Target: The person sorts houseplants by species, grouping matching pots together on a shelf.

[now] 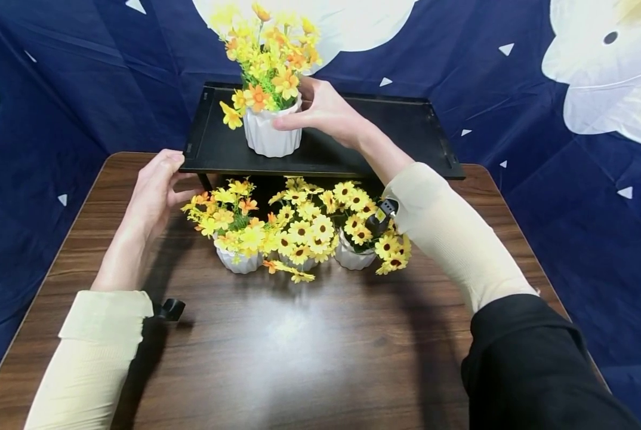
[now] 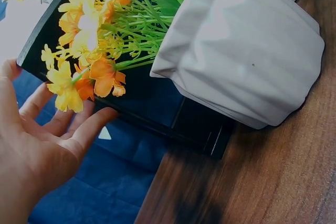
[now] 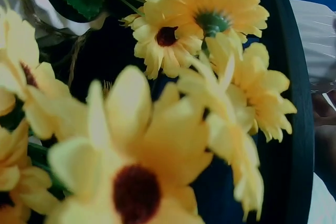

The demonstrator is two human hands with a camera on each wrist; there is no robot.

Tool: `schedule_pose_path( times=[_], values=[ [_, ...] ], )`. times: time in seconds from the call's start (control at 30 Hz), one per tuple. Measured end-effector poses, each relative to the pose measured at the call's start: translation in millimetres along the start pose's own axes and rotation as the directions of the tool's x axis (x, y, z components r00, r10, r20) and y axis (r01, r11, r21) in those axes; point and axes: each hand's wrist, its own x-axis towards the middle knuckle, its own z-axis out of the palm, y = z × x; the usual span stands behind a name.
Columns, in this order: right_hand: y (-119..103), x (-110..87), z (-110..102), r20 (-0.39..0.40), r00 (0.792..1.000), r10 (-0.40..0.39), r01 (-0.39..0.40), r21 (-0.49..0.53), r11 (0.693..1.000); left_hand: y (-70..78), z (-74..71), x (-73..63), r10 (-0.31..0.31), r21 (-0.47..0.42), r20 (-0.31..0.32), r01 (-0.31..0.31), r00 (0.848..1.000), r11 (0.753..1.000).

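Note:
On the raised black shelf, my right hand grips a white fluted flower pot by its right side, thumb in front and fingers behind. Yellow and orange artificial flowers fill this pot. At the shelf's left front corner my left hand holds the edge, fingertips on the corner and thumb below; the left wrist view also has this hand at the black frame. Yellow dark-centred flowers fill the right wrist view and hide the right hand.
Under the shelf's front edge stand three white pots: a yellow-orange one at left, then yellow daisy-like flowers in the middle and a daisy pot at right. All rest on a brown wooden table. A blue patterned cloth hangs behind.

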Motion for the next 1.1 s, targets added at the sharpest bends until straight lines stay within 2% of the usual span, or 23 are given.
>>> schedule_pose_path(
  times=[0.37, 0.6, 1.1],
  values=[
    [0.5, -7.8, -0.8, 0.033, 0.999, -0.014, 0.013, 0.014, 1.000, 0.5, 1.8, 0.0, 0.001, 0.027, -0.012, 0.000, 1.000, 1.000],
    [-3.2, -7.8, 1.6, 0.073, 0.997, -0.011, 0.010, 0.015, 1.000, 1.6, 0.5, -0.6, 0.001, 0.000, -0.016, -0.001, 1.000, 1.000],
    [-2.4, -7.4, 4.9, 0.100, 0.995, -0.004, 0.000, 0.033, 0.999, 0.6, -3.0, -2.6, 0.006, -0.016, -0.013, -0.006, 1.000, 1.000]
  ],
)
